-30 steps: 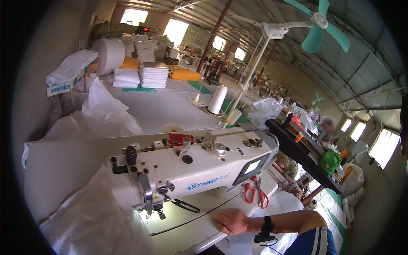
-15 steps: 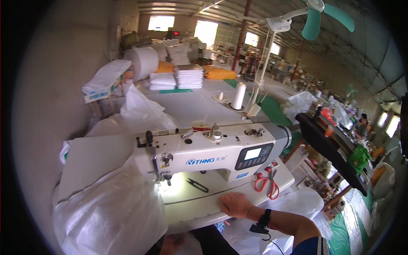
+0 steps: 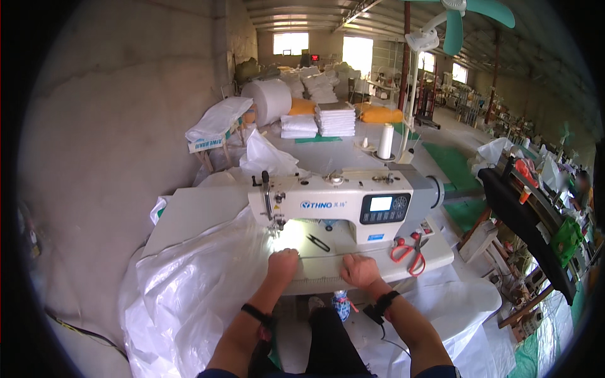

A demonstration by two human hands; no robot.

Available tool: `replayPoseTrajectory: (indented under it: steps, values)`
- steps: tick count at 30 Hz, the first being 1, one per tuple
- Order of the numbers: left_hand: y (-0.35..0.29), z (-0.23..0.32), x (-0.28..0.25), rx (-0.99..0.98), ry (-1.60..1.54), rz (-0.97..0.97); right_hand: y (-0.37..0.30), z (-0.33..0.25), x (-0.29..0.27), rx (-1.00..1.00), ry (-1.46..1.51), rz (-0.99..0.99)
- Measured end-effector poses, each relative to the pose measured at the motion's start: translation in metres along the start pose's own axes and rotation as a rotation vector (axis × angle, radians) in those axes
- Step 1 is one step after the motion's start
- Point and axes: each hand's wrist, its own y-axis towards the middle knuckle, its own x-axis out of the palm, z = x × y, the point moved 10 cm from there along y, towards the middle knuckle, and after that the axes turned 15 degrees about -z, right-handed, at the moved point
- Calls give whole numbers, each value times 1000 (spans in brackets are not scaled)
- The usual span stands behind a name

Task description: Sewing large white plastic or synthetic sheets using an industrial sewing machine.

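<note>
A white sewing machine stands on its pale table, its lamp lighting the needle area. My left hand is closed just in front of the needle, beside the edge of a large white plastic sheet hanging over the table's left side. What those fingers hold is hidden. Near the front edge, my right hand rests on the table with its fingers curled in; anything inside cannot be made out. Black thread snips lie beyond and between both hands. Red-handled scissors lie to the right.
Behind the machine stands a white thread cone. Stacked white sheets and a large white roll are farther back. A fan hangs at upper right. A dark padded bench stands at right; a wall rises on the left.
My left hand has come up from below the table edge to near the needle. My right hand stays on the table by its front edge. The view has swung left.
</note>
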Motion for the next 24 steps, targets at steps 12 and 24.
replayPoseTrajectory:
  steps: [12, 24]
  values:
    - [-4, -29, -16, -173, -115, 60, 13, 16, 1, 86, 0, -31]
    - [-55, -10, -32, 81, -169, 210, 92, -29, -164, 105, 261, 267]
